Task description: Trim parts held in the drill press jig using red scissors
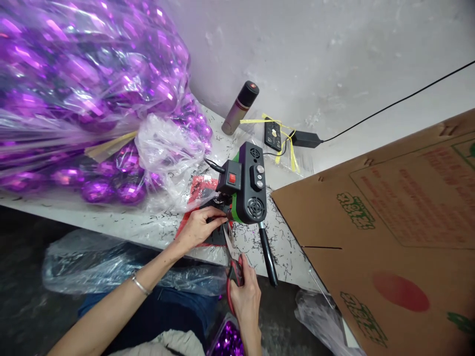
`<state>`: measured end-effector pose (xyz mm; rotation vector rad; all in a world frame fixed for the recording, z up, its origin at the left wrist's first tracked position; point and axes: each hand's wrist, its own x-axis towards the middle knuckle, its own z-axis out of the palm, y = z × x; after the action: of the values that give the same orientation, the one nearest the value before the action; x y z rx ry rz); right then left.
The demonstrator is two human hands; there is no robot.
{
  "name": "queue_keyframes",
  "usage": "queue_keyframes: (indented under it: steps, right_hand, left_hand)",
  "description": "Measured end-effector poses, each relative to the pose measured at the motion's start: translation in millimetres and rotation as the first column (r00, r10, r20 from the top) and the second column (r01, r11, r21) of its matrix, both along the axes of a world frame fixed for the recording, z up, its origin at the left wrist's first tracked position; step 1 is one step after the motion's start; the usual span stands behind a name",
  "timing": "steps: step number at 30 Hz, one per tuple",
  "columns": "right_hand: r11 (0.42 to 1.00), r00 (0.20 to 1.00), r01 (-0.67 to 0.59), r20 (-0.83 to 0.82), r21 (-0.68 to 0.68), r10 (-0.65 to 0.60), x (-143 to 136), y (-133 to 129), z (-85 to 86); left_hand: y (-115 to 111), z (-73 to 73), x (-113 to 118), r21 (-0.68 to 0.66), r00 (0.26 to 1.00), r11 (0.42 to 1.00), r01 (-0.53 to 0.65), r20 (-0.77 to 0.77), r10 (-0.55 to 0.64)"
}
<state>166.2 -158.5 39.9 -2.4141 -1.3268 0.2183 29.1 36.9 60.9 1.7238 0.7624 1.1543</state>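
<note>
My right hand (pixel 243 291) grips a pair of scissors (pixel 234 272) by its red and black handles. The blades point up, close to the fingertips of my left hand (pixel 203 223). My left thumb and fingers are pinched together at the front of a small black and green machine (pixel 252 185); what they hold is too small to make out. The machine has a red switch, round knobs and a black lever handle (pixel 267 253). Under my left hand lie a red sheet (pixel 200 187) and a black pad (pixel 214 239).
Large clear bags of shiny purple balls (pixel 85 99) fill the left. A tumbler (pixel 240 108), a phone (pixel 272 133), yellow ties (pixel 293 157) and a power adapter (pixel 305 139) sit behind the machine. A cardboard box (pixel 371 232) stands on the right. Dark clippings litter the white table (pixel 159 223).
</note>
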Motion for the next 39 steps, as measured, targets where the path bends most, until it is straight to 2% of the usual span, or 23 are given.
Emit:
queue_keyframes:
  steps: [5,8,10,14,18,27,32,39]
  right_hand:
    - [1.000,1.000,-0.008,0.010,0.004,0.008,0,0,-1.2]
    - [1.000,1.000,-0.009,0.024,-0.004,0.009,0,1,-0.1]
    - [1.000,0.999,-0.012,0.032,-0.016,0.012,0,1,1.1]
    - [0.999,0.999,-0.010,0.047,-0.039,0.012,-1,1,2.2]
    - [0.999,0.998,-0.010,0.056,-0.047,0.013,0,2,1.7]
    - [0.999,0.999,-0.006,0.049,-0.038,0.008,-2,2,1.2]
    - [0.999,0.999,-0.008,0.048,-0.039,0.010,-1,1,0.5]
    - [0.999,0.999,-0.011,0.041,-0.039,0.013,-1,1,0.4]
  left_hand:
    - [-4,1.6,-1,0.142,0.983,0.986,-0.092,-0.146,0.113]
    - [-6,-2.7,-4,0.260,0.948,0.962,-0.085,-0.275,0.158]
    - [-7,-6.3,-7,0.284,0.932,0.955,-0.080,-0.317,0.172]
    - [-10,-7.1,-9,0.247,0.952,0.958,-0.148,-0.227,0.206]
    - [-9,-1.9,-5,0.309,0.965,0.939,-0.153,-0.160,0.209]
    - [-11,5.4,-6,0.471,0.932,0.861,-0.193,-0.185,0.310]
    - [-14,11.1,-6,0.562,0.901,0.812,-0.156,-0.256,0.351]
    - [-20,17.5,-5,0.615,0.877,0.774,-0.153,-0.277,0.393]
